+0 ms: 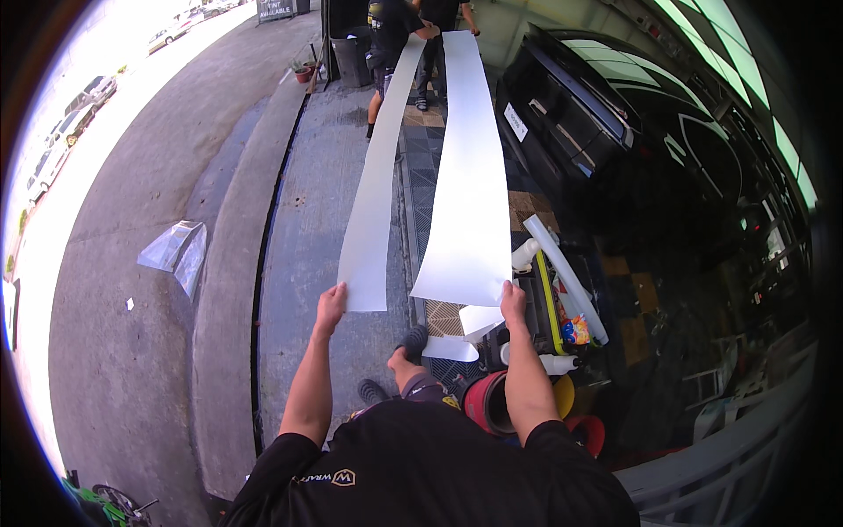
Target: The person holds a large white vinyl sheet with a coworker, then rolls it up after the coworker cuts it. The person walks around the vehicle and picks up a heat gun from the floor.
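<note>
Two long strips of smooth white sheet, which look like film, stretch away from me with a gap between them. At the near outer corner of the narrower left strip (373, 211), my left hand (332, 307) is closed on the edge. My right hand (513, 305) pinches the near right corner of the wider right strip (467, 176). Both strips hang taut above the floor, with their inner near corners free. At the far end, a person in black (393, 31) and a second person (442, 13) stand by the strips; a hand is on the edge there.
A dark vehicle (571, 123) stands at the right. Near my right arm are a red bucket (485, 404), a white roll (566, 277) and white bottles (555, 364). White scraps (452, 350) lie by my foot. Crumpled clear plastic (176, 255) lies on the left pavement, beyond a kerb.
</note>
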Motion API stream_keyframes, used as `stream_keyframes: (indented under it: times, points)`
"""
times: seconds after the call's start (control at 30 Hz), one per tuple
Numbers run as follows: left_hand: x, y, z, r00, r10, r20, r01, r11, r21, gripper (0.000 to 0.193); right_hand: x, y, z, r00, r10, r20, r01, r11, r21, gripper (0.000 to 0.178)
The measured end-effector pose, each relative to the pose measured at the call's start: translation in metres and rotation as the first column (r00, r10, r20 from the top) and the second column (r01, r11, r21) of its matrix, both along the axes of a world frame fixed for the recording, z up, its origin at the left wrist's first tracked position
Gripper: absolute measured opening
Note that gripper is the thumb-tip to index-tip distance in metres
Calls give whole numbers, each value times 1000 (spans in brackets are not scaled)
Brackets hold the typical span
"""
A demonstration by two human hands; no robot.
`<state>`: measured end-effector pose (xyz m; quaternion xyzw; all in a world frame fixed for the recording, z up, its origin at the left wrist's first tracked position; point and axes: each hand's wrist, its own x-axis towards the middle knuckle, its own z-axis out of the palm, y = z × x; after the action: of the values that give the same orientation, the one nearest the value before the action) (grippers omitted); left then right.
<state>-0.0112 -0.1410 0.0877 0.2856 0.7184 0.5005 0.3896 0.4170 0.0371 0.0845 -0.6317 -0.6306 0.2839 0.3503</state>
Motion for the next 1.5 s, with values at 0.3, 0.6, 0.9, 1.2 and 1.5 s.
stream_keyframes:
  times: [0.3,0.6,0.9,1.2,1.5]
  points:
    - [-9,-13,-2,999,36,32,-33,995,-95,46,3,18,3,994,-106,26,106,994,-6,40]
    - [-22,-28,-33,999,24,32,-19,987,-161,44,-19,3,37,930,-159,331,168,986,0,34]
    - [-43,-27,-54,994,61,-91,-82,963,-258,48,-38,29,29,937,-106,332,133,989,-60,33]
    - [-26,-40,-68,980,-17,-200,-81,879,-469,46,-50,48,7,951,-108,288,136,988,-79,33]
    - [-34,21,-29,949,-179,-259,36,880,-474,45,-45,81,0,962,-85,258,120,985,-122,32]
